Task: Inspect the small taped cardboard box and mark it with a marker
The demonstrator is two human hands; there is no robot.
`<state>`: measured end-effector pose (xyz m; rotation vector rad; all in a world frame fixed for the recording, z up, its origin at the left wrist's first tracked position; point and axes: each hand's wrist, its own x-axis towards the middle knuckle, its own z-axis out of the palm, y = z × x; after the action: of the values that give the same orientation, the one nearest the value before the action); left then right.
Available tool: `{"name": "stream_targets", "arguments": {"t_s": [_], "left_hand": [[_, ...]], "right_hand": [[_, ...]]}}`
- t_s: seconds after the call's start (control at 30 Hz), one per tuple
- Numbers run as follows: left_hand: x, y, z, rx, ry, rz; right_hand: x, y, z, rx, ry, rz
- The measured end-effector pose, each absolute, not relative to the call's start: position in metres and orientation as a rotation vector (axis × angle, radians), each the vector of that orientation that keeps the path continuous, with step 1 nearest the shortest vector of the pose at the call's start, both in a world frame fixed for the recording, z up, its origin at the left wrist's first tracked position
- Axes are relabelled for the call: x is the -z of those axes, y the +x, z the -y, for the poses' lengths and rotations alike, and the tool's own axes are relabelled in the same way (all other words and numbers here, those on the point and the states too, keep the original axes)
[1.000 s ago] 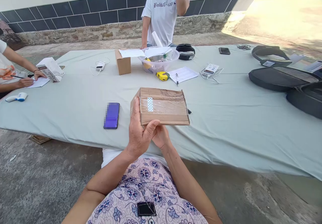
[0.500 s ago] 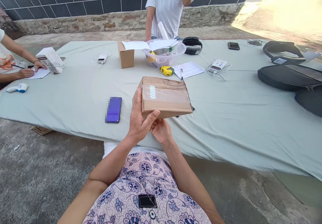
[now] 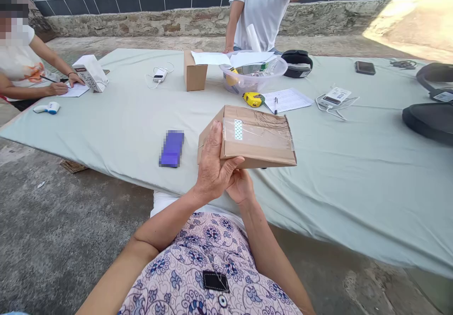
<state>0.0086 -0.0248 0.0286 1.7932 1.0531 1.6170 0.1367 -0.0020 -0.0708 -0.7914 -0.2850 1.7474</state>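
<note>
I hold a flat brown cardboard parcel [image 3: 260, 138], sealed with clear tape, above the near edge of a pale green covered table [image 3: 354, 164]. My left hand [image 3: 214, 164] wraps its left end, thumb against the near side and fingers over the side face. My right hand [image 3: 240, 185] sits under the parcel's near left corner, fingers hidden beneath it. A purple phone [image 3: 171, 148] lies on the cloth just left of my left hand.
Farther back stand a small cardboard box [image 3: 195, 75], a clear bowl [image 3: 253, 77], a yellow tape measure [image 3: 253, 99] and a sheet with a pen [image 3: 286, 100]. One person stands across the table [image 3: 264, 8]; another writes at the left [image 3: 21, 65]. Black cases [image 3: 430, 119] lie right.
The view has swung left and down. The parcel stays in both hands and has tilted slightly, its near side face showing more.
</note>
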Motion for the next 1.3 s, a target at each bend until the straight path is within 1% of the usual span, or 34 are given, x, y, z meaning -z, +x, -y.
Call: {"name": "stream_targets", "arguments": {"t_s": [0.33,0.5,0.7,0.8,0.87,0.97,1.17,1.3], "left_hand": [[-0.018,0.002,0.024,-1.648,1.723,-0.998],[-0.022,-0.004,0.026,-1.669,1.617,-1.004],[-0.028,-0.015,0.025,-1.74,1.443,-0.98],[-0.03,-0.025,0.021,-1.812,1.351,-1.012],[-0.03,-0.03,0.018,-1.851,1.308,-1.022],[-0.03,-0.032,0.018,-1.872,1.288,-1.038],[-0.029,-0.025,0.023,-1.84,1.395,-1.071],[-0.021,-0.022,0.024,-1.84,1.508,-1.036]], "right_hand": [[0.076,0.137,0.002,-1.758,-0.808,0.301],[0.073,0.137,0.003,-1.786,-0.834,0.306],[0.06,0.134,0.012,-1.788,-0.878,0.329],[0.05,0.138,0.017,-1.767,-0.992,0.43],[0.044,0.146,0.02,-1.687,-1.114,0.532],[0.033,0.16,0.022,-1.435,-1.203,0.64],[-0.004,0.172,0.038,-0.887,-1.044,0.845],[-0.028,0.164,0.055,-0.659,-0.961,1.07]]}}
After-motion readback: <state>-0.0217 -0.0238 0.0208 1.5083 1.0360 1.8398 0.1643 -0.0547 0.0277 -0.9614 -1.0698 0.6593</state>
